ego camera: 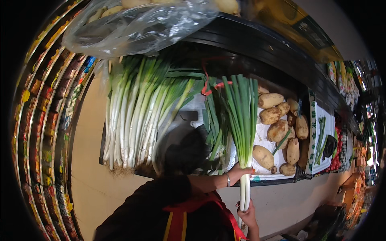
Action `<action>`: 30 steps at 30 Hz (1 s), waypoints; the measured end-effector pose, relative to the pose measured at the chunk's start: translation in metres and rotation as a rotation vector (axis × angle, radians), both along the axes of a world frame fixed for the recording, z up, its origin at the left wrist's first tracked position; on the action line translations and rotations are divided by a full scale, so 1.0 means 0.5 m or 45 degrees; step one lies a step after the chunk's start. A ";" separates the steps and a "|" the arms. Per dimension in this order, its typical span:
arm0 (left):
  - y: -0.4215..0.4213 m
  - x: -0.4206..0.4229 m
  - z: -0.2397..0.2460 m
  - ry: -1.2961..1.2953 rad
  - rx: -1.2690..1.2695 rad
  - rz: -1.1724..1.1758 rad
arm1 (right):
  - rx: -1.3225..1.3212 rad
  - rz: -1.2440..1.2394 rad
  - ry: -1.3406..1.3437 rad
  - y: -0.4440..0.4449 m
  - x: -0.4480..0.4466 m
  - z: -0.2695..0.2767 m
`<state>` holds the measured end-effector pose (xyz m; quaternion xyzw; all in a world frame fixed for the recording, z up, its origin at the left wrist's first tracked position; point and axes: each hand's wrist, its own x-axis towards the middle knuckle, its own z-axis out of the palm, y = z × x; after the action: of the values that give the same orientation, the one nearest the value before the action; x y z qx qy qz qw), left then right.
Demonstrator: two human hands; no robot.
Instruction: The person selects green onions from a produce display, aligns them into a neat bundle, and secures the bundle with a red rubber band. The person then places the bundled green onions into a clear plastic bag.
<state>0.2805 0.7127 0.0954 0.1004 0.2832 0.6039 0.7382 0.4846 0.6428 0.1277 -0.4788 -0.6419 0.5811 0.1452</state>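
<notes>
My left hand (239, 174), with a silver bracelet at the wrist, grips a bunch of large green onions (241, 123) where the green leaves meet the white stalks. Lower down, my right hand (248, 214) is closed around the white stalks near the root end. The bunch stands out leaf end away from me, in front of a white tray (259, 132) of lotus root segments (277, 131). To the left, a wide row of green onions (132, 120) lies on the dark stall, roots toward me. Loose green leaves (212, 120) lie beside the held bunch.
A clear plastic bag (141, 30) hangs over the far left of the stall. Red tape (206, 87) lies behind the bunch. A white foam box (322, 135) is at the right. Shelves of packaged goods (45, 126) line the left, across the floor (87, 144).
</notes>
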 end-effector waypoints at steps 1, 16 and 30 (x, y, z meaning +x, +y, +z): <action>0.007 -0.018 0.004 0.048 0.001 0.017 | 0.029 0.019 0.012 0.005 -0.019 -0.005; -0.065 -0.820 0.248 0.757 -0.101 0.566 | 0.454 0.177 0.840 -0.062 -0.862 0.045; -0.272 -0.875 0.026 3.013 -0.442 0.681 | 0.404 0.648 0.461 0.066 -0.902 -0.101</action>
<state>-0.1570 0.5769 0.1085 0.4261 0.8678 0.2270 -0.1178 0.0337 0.6758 0.0774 -0.1643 -0.7868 0.5671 0.1796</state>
